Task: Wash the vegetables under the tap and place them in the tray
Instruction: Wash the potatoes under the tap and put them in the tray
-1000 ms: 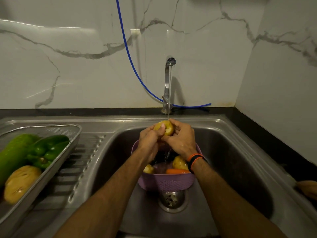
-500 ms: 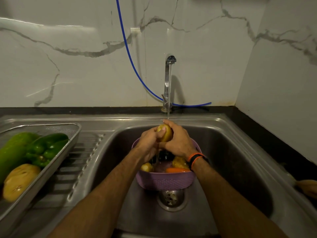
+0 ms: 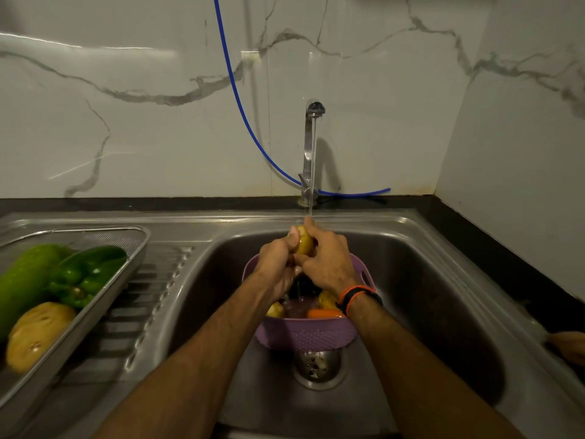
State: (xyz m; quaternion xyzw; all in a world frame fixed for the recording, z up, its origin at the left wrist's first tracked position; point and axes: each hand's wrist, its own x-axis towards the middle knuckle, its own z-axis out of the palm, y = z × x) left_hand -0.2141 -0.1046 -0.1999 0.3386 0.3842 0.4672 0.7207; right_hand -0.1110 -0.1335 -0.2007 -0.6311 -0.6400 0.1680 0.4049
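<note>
A yellow potato (image 3: 304, 243) is held between both hands under the thin stream from the steel tap (image 3: 311, 153). My left hand (image 3: 277, 264) grips its left side and my right hand (image 3: 329, 261) wraps over its right side. Below them a purple basket (image 3: 307, 335) stands in the sink (image 3: 427, 296) and holds more potatoes (image 3: 327, 299), a carrot (image 3: 323, 313) and something dark. On the drainboard at the left, a metal mesh tray (image 3: 133, 248) holds a green gourd (image 3: 25, 280), a green bell pepper (image 3: 85, 274) and a potato (image 3: 34, 335).
The sink drain (image 3: 316, 364) lies just in front of the basket. A blue hose (image 3: 240, 99) runs down the marble wall behind the tap. A brownish object (image 3: 569, 345) sits on the dark counter at the right edge.
The potato has turned between my hands, and my fingers now cover more of it. The hands stay under the stream above the basket.
</note>
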